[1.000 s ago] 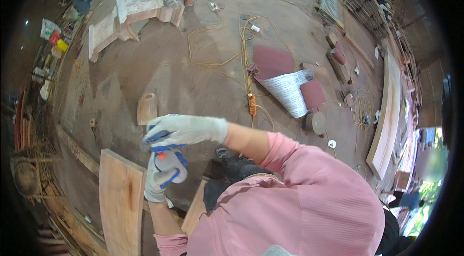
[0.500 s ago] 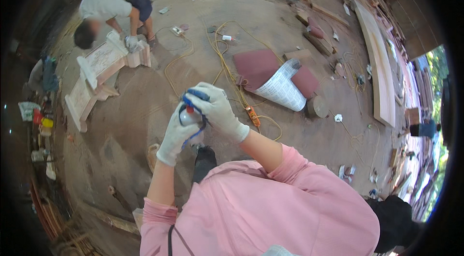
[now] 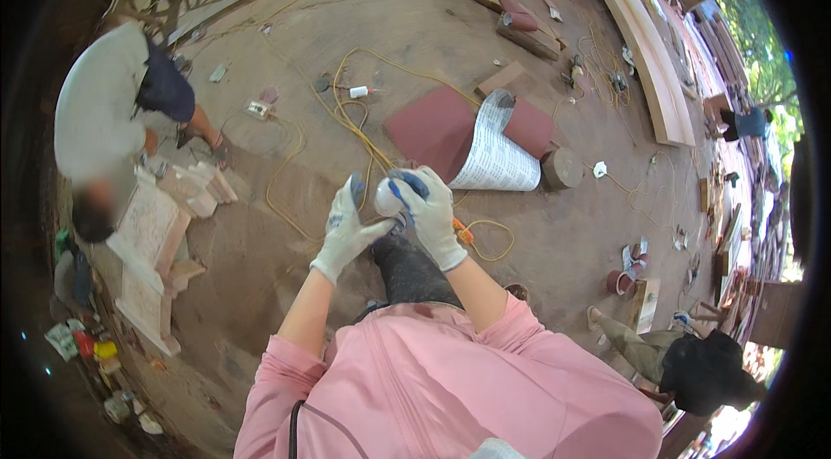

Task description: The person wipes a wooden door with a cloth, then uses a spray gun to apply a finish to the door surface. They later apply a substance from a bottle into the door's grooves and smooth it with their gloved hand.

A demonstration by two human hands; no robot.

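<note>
Both my hands wear whitish gloves with blue fingertips, held out in front of my body. My right hand (image 3: 430,215) has its fingers curled round a small white bottle (image 3: 388,198), whose rounded white side shows toward the left. Just left of the bottle, my left hand (image 3: 343,232) is open, thumb spread from the fingers and palm turned toward the bottle. Beneath my hands is my dark trouser leg (image 3: 414,268). Another white bottle (image 3: 359,92) with a red tip lies on the floor ahead.
Dark red sanding sheet (image 3: 433,132) with a printed pale back lies curled ahead, beside a round block (image 3: 564,169). Yellow cords (image 3: 299,147) cross the floor. At left, a co-worker (image 3: 104,104) bends over a carved wooden piece (image 3: 154,229). Another person (image 3: 692,364) crouches at right.
My hands have moved apart and right; the left has let go of the bottle, which stays in my right. The view has shifted, and the co-worker appears farther left.
</note>
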